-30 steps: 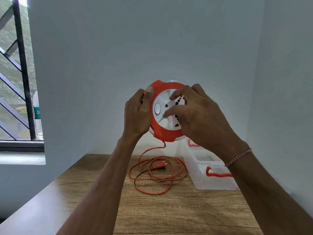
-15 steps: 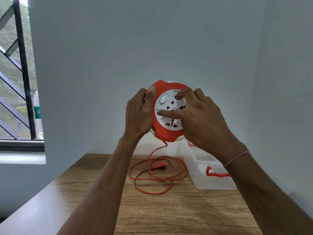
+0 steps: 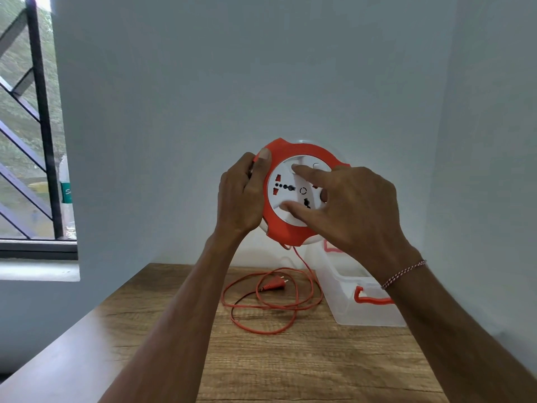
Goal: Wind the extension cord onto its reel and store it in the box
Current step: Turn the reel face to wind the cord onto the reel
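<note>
I hold a round orange reel [image 3: 286, 231] with a white socket face upright, well above the table. My left hand [image 3: 242, 199] grips its left rim, thumb on the front edge. My right hand [image 3: 354, 207] rests spread fingers on the white face. An orange cord [image 3: 261, 308] hangs from the reel's bottom and lies in loose loops on the wooden table [image 3: 290, 362], its orange plug [image 3: 273, 285] inside the loops. A clear plastic box [image 3: 348, 303] with orange handles stands to the right of the loops.
Grey walls close in behind and on the right of the table. At the left a window with black bars [image 3: 40, 117] has a plastic bottle [image 3: 67, 196] on its sill. The table's left edge slopes away toward me.
The white socket face has turned clockwise under my right fingers, the round button moving from left to upper right. The cord loops on the table have shrunk slightly.
</note>
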`<state>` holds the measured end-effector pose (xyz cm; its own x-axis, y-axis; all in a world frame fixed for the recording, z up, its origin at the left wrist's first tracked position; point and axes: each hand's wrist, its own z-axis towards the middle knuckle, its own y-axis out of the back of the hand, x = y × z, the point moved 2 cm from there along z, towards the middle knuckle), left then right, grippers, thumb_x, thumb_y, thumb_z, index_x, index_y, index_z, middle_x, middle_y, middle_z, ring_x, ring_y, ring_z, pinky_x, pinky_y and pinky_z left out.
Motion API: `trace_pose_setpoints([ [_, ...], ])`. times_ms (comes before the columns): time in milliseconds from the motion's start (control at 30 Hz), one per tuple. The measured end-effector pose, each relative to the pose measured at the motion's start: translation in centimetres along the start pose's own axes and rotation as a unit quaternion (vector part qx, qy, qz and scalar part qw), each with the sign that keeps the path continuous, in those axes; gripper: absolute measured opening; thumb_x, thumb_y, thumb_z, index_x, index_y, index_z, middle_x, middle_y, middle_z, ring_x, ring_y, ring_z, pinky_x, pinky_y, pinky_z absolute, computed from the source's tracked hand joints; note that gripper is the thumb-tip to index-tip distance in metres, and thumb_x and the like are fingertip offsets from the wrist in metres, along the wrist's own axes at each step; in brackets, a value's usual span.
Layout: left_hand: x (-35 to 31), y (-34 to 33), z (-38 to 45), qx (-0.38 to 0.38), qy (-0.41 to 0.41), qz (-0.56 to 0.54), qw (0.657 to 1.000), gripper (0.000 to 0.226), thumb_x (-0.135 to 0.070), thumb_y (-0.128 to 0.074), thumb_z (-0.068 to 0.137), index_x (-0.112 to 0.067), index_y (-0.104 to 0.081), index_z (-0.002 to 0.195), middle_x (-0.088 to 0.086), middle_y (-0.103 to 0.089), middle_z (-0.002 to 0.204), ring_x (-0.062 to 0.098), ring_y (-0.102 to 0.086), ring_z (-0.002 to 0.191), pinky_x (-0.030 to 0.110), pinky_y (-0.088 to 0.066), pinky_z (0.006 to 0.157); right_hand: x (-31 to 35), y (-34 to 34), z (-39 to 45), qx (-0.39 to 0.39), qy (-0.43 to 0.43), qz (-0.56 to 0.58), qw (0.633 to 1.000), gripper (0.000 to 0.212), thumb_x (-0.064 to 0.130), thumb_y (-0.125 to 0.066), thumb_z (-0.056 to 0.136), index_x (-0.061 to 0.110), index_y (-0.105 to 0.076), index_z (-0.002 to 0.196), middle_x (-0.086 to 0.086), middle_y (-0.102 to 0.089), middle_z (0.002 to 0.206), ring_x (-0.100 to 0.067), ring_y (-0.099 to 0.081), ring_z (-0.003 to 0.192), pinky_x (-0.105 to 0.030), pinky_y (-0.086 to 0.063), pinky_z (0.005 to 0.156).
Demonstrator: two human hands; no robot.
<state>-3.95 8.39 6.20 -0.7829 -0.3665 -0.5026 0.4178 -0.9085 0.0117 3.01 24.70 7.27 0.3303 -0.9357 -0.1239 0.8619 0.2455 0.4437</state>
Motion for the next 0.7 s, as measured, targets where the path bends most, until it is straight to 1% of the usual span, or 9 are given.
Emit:
trace_pose_setpoints([
  [67,0.04,0.0,0.02,0.0,0.007,-0.005,1.0,0.05,-0.053,-0.038,0.098,-0.01,-0.064,0.093,0.001,-0.071,0.077,0.017,-0.069,0.065,0.048,-0.06,0.066,0.06,0.0,0.01,-0.002,0.009,-0.01,1.0,0.068,0.073,-0.049,0.078,0.031,-0.056,0.13,-0.006,-0.071,0.11,-0.026,-0.066,0.091,-0.038,-0.052,0.08],
  [133,0.1,0.06,0.05,-0.003,0.015,-0.01,1.0,0.05,-0.052,-0.038,0.097,-0.01,-0.065,0.095,-0.001,-0.071,0.078,0.015,-0.07,0.066,0.043,-0.061,0.066,0.14,0.05,0.15,-0.004,0.023,0.002,1.0,0.06,0.064,-0.055,0.081,0.027,-0.059,0.128,-0.008,-0.07,0.111,-0.027,-0.061,0.095,-0.038,-0.05,0.081],
  [233,0.14,0.21,0.08,-0.01,0.017,-0.009,1.0,0.049,-0.051,-0.038,0.097,-0.011,-0.066,0.097,-0.003,-0.071,0.079,0.013,-0.07,0.068,0.038,-0.063,0.067,0.16,0.39,0.26,-0.03,0.088,0.041,0.995,0.032,0.038,-0.066,0.085,0.019,-0.07,0.111,-0.009,-0.068,0.102,-0.024,-0.055,0.092,-0.037,-0.051,0.076],
  [300,0.16,0.26,0.08,-0.011,0.016,-0.008,1.0,0.048,-0.051,-0.038,0.097,-0.011,-0.066,0.098,-0.004,-0.072,0.081,0.011,-0.07,0.068,0.036,-0.063,0.067,0.11,0.47,0.23,-0.016,0.128,0.051,0.99,0.019,0.022,-0.071,0.082,0.019,-0.072,0.1,-0.008,-0.066,0.107,-0.025,-0.055,0.098,-0.037,-0.051,0.077],
  [333,0.18,0.23,0.07,-0.01,0.014,-0.009,1.0,0.048,-0.05,-0.038,0.097,-0.011,-0.066,0.098,-0.004,-0.072,0.081,0.011,-0.07,0.068,0.035,-0.063,0.067,0.14,0.44,0.2,0.008,0.134,0.053,0.99,0.019,0.018,-0.073,0.079,0.021,-0.073,0.098,-0.009,-0.065,0.114,-0.027,-0.054,0.105,-0.039,-0.052,0.081],
  [400,0.22,0.21,0.12,-0.011,0.01,-0.007,1.0,0.048,-0.05,-0.038,0.097,-0.011,-0.065,0.098,-0.004,-0.072,0.081,0.011,-0.07,0.068,0.035,-0.063,0.067,0.24,0.36,0.14,0.062,0.131,0.032,0.989,0.031,0.014,-0.079,0.072,0.025,-0.073,0.1,-0.008,-0.058,0.128,-0.03,-0.048,0.118,-0.046,-0.051,0.089],
  [500,0.26,0.2,0.22,-0.013,0.004,-0.005,1.0,0.048,-0.05,-0.038,0.097,-0.011,-0.065,0.097,-0.006,-0.071,0.079,0.011,-0.069,0.068,0.033,-0.062,0.067,0.6,0.25,0.11,0.114,0.115,-0.018,0.987,0.049,0.018,-0.085,0.064,0.033,-0.07,0.108,-0.006,-0.048,0.141,-0.032,-0.041,0.126,-0.049,-0.047,0.094],
  [567,0.26,0.12,0.23,-0.012,-0.004,0.001,1.0,0.047,-0.05,-0.038,0.098,-0.012,-0.065,0.095,-0.008,-0.07,0.077,0.01,-0.069,0.067,0.03,-0.061,0.064,0.76,0.29,0.13,0.111,0.113,-0.034,0.987,0.051,0.022,-0.087,0.061,0.034,-0.071,0.108,-0.006,-0.051,0.138,-0.034,-0.045,0.122,-0.048,-0.048,0.09],
  [700,0.22,-0.14,0.21,-0.006,-0.019,0.011,1.0,0.042,-0.051,-0.038,0.097,-0.018,-0.063,0.091,-0.014,-0.067,0.072,0.004,-0.068,0.064,0.017,-0.056,0.058,0.69,0.24,0.18,0.103,0.112,-0.07,0.986,0.053,0.031,-0.088,0.057,0.037,-0.07,0.107,-0.007,-0.057,0.129,-0.034,-0.049,0.113,-0.045,-0.048,0.082],
])
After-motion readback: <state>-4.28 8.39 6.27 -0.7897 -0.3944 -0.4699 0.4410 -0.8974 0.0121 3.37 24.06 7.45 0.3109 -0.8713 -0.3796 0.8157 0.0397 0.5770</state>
